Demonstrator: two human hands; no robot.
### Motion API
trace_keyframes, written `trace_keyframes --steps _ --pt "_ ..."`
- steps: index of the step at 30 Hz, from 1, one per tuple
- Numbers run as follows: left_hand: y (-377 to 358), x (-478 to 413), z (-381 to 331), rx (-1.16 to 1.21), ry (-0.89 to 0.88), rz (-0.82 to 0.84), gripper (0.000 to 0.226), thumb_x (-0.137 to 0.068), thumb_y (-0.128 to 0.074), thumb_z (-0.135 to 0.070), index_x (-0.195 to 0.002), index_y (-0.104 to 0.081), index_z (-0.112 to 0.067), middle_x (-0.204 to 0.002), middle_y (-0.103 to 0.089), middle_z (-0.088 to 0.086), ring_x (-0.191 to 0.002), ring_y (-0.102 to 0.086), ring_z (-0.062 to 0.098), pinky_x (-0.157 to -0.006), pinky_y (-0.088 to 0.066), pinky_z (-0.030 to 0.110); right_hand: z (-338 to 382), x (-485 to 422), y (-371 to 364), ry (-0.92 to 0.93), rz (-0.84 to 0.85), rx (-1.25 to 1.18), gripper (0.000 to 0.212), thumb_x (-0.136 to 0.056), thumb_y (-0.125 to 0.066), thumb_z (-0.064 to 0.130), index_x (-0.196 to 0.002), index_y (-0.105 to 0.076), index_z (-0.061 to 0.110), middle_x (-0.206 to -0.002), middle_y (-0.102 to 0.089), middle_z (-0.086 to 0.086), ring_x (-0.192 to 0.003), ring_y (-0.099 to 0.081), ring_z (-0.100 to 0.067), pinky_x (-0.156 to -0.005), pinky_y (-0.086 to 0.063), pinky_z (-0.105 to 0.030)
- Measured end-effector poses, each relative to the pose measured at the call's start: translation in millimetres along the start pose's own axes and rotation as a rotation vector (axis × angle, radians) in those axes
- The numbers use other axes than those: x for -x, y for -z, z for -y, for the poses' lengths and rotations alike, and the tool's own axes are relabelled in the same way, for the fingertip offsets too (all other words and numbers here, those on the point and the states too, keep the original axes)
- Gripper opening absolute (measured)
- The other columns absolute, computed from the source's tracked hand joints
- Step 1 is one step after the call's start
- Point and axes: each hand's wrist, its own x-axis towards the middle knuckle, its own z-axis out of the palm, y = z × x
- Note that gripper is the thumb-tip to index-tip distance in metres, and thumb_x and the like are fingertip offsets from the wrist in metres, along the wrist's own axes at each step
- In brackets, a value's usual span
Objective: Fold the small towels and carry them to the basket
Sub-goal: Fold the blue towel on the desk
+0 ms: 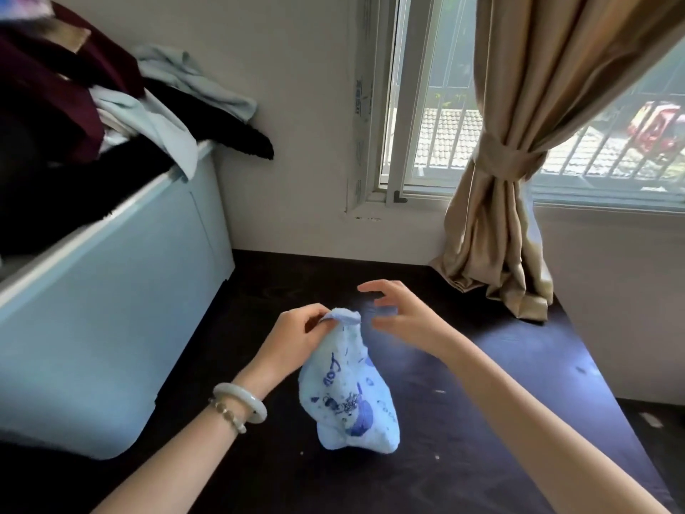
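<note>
Towel (pixel 348 395) hangs pinched at its top by our left hand (pixel 293 337), its bottom on the tabletop (pixel 482 395), our right hand (pixel 402 319) just beside, fingers spread, holding nothing.

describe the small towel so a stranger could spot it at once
Below the window with the tied beige curtain lies a dark surface. There the left hand pinches the top of a small towel. Unlike the plain clothes heaped at left, it is pale blue with dark blue drawings.
</note>
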Motion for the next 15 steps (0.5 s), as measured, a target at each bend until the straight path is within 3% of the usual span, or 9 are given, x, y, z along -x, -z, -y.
trace_keyframes --steps 2,3,5,7,9,12,15 --pt "7 -8 -8 -0.032 -0.041 0.041 0.013 -0.09 -0.061 -0.028 -0.081 -0.069 -0.022 -0.07 -0.067 0.001 -0.062 -0.06 0.006 -0.059 -0.046 0.025 7 -2 -6 0.124 0.071 0.252 0.069 -0.076 -0.072 0.013 -0.136 -0.043 0.03 -0.136 -0.034 0.002 -0.128 -0.034 -0.012 -0.099 -0.042 -0.026" --pt "10 -11 -11 -0.043 -0.056 0.055 0.015 -0.09 -0.062 -0.029 -0.078 -0.068 -0.021 -0.067 -0.065 0.002 -0.059 -0.056 0.004 -0.057 -0.043 0.023 12 -5 -9 0.155 0.083 0.312 0.072 -0.074 -0.075 0.018 -0.137 -0.042 0.03 -0.141 -0.033 0.001 -0.132 -0.03 -0.012 -0.104 -0.038 -0.029" --pt "17 -15 -17 -0.059 -0.093 0.079 0.017 -0.089 -0.063 -0.029 -0.076 -0.066 -0.018 -0.064 -0.061 0.003 -0.057 -0.051 0.004 -0.056 -0.04 0.023 23 -11 -16 0.197 0.039 0.334 0.061 -0.075 -0.075 0.02 -0.131 -0.051 0.024 -0.132 -0.047 0.001 -0.12 -0.046 -0.012 -0.097 -0.042 -0.026" --pt "24 -16 -22 -0.089 -0.129 0.091 0.015 -0.088 -0.063 -0.031 -0.08 -0.067 -0.019 -0.068 -0.063 0.003 -0.06 -0.052 0.008 -0.058 -0.041 0.027 36 -13 -18 0.221 -0.029 0.353 0.034 -0.079 -0.068 0.017 -0.114 -0.064 0.018 -0.107 -0.064 -0.001 -0.095 -0.06 -0.014 -0.078 -0.048 -0.023" --pt "35 -18 -22 -0.09 -0.095 0.146 0.007 -0.085 -0.067 -0.031 -0.087 -0.068 -0.024 -0.074 -0.065 0.001 -0.065 -0.055 0.011 -0.061 -0.044 0.026 45 -15 -14 0.209 -0.042 0.398 0.02 -0.082 -0.061 0.014 -0.101 -0.07 0.016 -0.088 -0.069 -0.001 -0.079 -0.063 -0.016 -0.063 -0.048 -0.018" --pt "53 -18 -10 -0.104 0.024 0.403 0.019 -0.076 -0.076 -0.024 -0.093 -0.067 -0.025 -0.085 -0.066 0.003 -0.074 -0.059 0.006 -0.07 -0.05 0.025 57 -17 1 0.216 -0.027 0.41 0.026 -0.078 -0.056 0.007 -0.093 -0.073 0.019 -0.08 -0.069 0.006 -0.071 -0.064 -0.011 -0.056 -0.043 -0.005" --pt "64 -14 9 -0.143 0.1 0.509 0.015 -0.077 -0.074 -0.017 -0.092 -0.07 -0.017 -0.094 -0.071 0.006 -0.086 -0.067 0.015 -0.083 -0.053 0.035 71 -19 24 0.25 -0.054 0.461 0.026 -0.08 -0.054 0.005 -0.09 -0.074 0.018 -0.069 -0.062 0.013 -0.059 -0.061 -0.001 -0.055 -0.045 -0.009"
